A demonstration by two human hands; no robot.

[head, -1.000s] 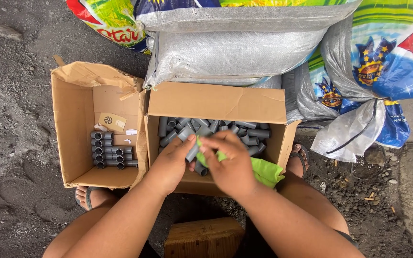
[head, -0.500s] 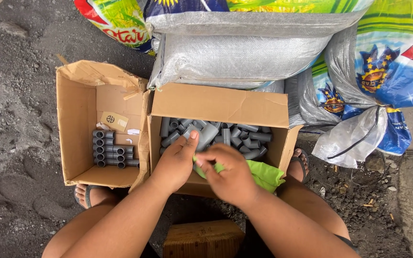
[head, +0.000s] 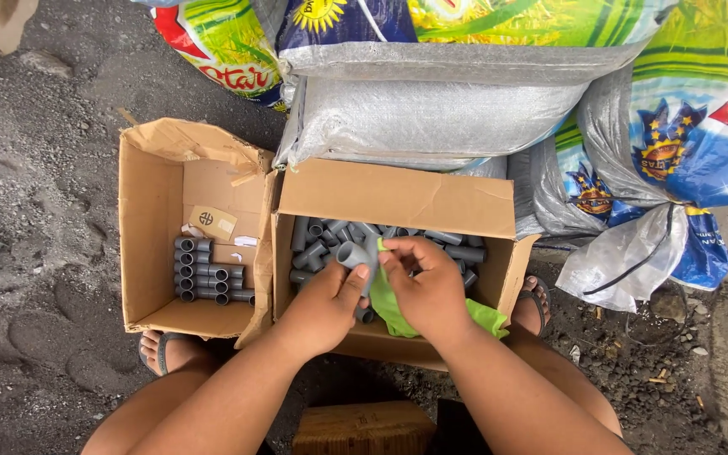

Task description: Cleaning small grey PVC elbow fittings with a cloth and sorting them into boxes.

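- Woven sacks, grey and brightly printed, are stacked behind two cardboard boxes on the gravel ground.
- The right-hand box holds a loose heap of grey pipe fittings; the left box holds fittings laid in neat rows.
- The left hand is closed around one grey fitting, held above the heap.
- The right hand pinches a green cloth against that fitting.
- Risk, as I judge it: a light grip could let the fitting slip back into the heap.

The person's arms are bare, sleeveless; each foot wears a dark strapped rubber sandal.
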